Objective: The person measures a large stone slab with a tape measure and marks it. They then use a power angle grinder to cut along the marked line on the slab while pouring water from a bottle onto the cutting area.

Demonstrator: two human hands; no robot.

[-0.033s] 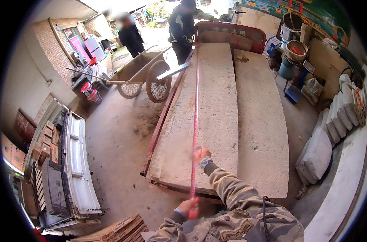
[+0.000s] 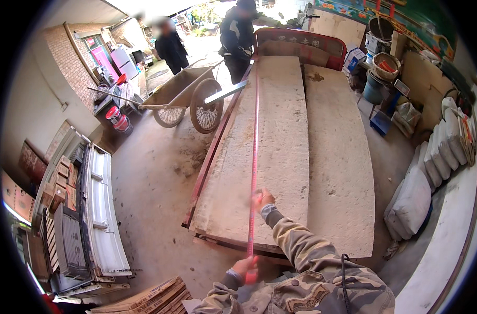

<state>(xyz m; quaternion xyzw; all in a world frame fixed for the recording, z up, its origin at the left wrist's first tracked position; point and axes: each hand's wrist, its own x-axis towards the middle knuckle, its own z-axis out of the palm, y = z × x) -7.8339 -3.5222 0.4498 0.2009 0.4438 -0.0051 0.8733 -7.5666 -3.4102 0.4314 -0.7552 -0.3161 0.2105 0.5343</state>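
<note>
Two pale boards point(image 2: 280, 152) lie side by side. A red tape point(image 2: 256, 131) runs along the left one; left hand point(image 2: 242, 267) and right hand point(image 2: 263, 199) both have their grip clamped on it. Measuring seems in hand; the next move probably needs it straight.

Your left hand point(image 2: 243, 268), just off the near edge of the bed point(image 2: 331, 56), partly hides the red tape case point(image 2: 251, 277), itself blurred. Your right hand point(image 2: 263, 199), over the left slab's near end, blurs where its fingertips meet the tape point(image 2: 256, 136). You cannot read the tape's marks. The slabs point(image 2: 283, 131) hide most of the bed; the lower edge cuts off your cardboard stack point(image 2: 153, 299).
</note>
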